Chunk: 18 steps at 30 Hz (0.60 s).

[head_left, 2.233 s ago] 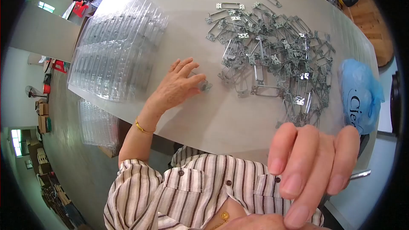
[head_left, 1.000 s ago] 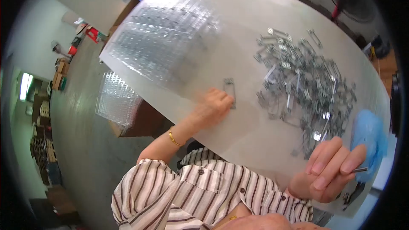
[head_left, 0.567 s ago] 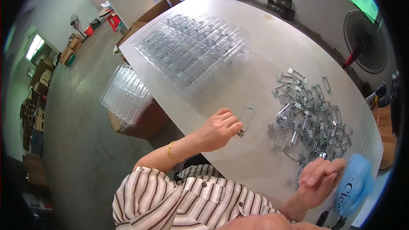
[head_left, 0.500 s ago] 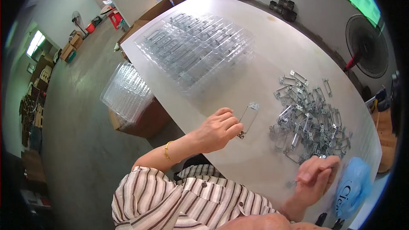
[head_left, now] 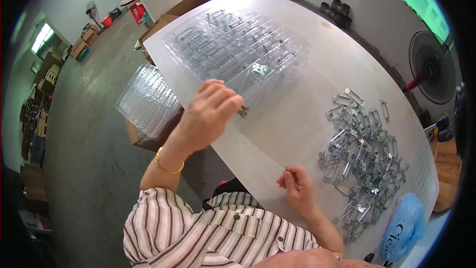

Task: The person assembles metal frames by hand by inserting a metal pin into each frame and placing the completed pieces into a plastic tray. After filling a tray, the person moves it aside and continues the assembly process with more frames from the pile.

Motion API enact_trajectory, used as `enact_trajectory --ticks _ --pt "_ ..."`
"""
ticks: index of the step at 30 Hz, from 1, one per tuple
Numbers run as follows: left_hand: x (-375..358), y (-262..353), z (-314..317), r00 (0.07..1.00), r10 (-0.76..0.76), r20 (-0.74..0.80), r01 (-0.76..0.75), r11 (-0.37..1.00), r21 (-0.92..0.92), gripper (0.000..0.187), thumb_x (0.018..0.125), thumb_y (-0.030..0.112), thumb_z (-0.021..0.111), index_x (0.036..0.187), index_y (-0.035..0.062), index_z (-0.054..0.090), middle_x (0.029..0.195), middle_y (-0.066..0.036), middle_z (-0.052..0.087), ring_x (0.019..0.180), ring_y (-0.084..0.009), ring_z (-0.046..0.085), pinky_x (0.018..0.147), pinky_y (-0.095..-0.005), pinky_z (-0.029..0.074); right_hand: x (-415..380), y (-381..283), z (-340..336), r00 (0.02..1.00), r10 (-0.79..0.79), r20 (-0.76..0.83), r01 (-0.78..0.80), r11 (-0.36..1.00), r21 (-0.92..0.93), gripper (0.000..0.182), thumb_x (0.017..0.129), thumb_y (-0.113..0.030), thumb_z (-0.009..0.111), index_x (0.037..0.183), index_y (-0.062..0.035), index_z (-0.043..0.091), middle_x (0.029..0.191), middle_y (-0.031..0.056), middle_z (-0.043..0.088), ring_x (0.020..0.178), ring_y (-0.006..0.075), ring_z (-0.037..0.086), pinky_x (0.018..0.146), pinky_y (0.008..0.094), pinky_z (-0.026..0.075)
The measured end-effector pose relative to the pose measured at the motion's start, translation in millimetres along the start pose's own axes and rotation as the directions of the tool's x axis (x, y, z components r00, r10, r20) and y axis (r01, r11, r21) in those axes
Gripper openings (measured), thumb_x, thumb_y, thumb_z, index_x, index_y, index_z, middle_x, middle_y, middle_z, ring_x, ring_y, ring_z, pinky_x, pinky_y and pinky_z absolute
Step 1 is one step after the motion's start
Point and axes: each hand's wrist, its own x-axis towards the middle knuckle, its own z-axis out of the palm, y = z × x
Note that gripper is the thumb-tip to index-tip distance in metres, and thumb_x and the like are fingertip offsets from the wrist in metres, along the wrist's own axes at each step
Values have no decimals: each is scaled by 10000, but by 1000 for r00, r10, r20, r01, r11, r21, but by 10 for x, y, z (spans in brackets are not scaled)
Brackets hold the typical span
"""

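Note:
My left hand (head_left: 210,111) is closed on one end of a thin metal bracket (head_left: 259,69), just above the near corner of the clear plastic tray (head_left: 218,82). The bracket's flat plate points away from me, over the tray, where rows of similar brackets lie in slots. My right hand (head_left: 297,188) is pinched above the table near its front edge. A small dark tip shows at its fingertips, too small to name. Right of that hand lies a loose pile of metal brackets (head_left: 359,154).
A blue plastic bag (head_left: 404,226) lies at the table's right end. A stack of clear trays (head_left: 148,99) rests on a cardboard box (head_left: 163,136) left of the table (head_left: 277,134). Beyond the right edge stands a black fan (head_left: 431,67).
My left hand has moved up and left with the bracket, to the tray. My right hand has left the pile and come left across the table, its fingers pinched.

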Motion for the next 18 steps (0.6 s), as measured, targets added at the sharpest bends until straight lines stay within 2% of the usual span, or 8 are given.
enact_trajectory --ticks 3,8,10,18 --pt "64 -242 -23 999 -6 49 5 1000 24 89 859 -29 646 916 38 628 843 -99 626 883 -286 643 935 -439 509 5 67 9 992 -48 117 70 978 -194 76 1011 -63 579 1050 -6 546 764 83 684 661 141 657 615 278 536" --pt "118 -498 45 988 -13 156 13 1000 1 97 859 -6 654 923 65 646 850 -65 647 896 -256 635 999 -413 482 33 25 17 997 1 77 14 981 -195 81 1017 -81 577 1040 -6 555 759 82 688 658 146 658 616 283 535" --pt "142 -497 74 979 43 201 -44 999 0 111 854 -10 649 927 74 653 849 -52 639 906 -245 627 1017 -403 474 21 68 -21 997 0 76 15 981 -193 84 1019 -85 575 1039 -6 556 757 80 688 656 147 658 616 284 535" --pt "162 -602 127 969 54 240 -57 998 6 101 839 -15 643 876 78 663 890 -52 624 954 -239 607 1030 -401 447 48 -11 -11 996 -2 92 22 975 -219 100 1019 -90 580 1032 6 558 751 86 686 667 150 671 620 281 540"
